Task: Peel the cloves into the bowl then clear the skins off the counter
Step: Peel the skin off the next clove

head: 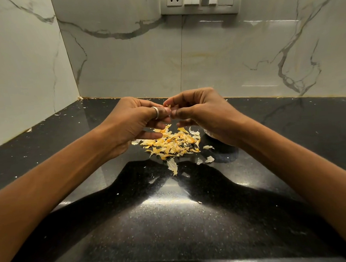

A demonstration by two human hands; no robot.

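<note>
Nearest the viewer, the black speckled polished stone counter (174,232) is carrying a lone skin fleck (199,202), and a larger pale skin (172,167) is lying beyond it. Further in, a loose pile of yellow-white papery skins (171,142) is lying on the counter directly under the hands, so a good share of the peeling is judged done, while the clearing step is not yet begun. Above the pile, the left hand (135,121), which is wearing a silver ring (156,112), and the right hand (203,112) are meeting fingertip to fingertip. Thumbs and forefingers are pinching a small yellowish clove piece (168,106), and the other fingers are curling loosely below it. Peeling is therefore judged to be the step in hand. A pale rounded object (208,133) is showing under the right hand. It may be the bowl, but it is mostly hidden and its contents cannot be told. No unpeeled cloves are showing elsewhere. At the back, small flakes (56,114) are lying along the wall joint and will need collecting too. Behind them, the white veined marble wall (224,56) is carrying a grey switch panel (199,0).
</note>
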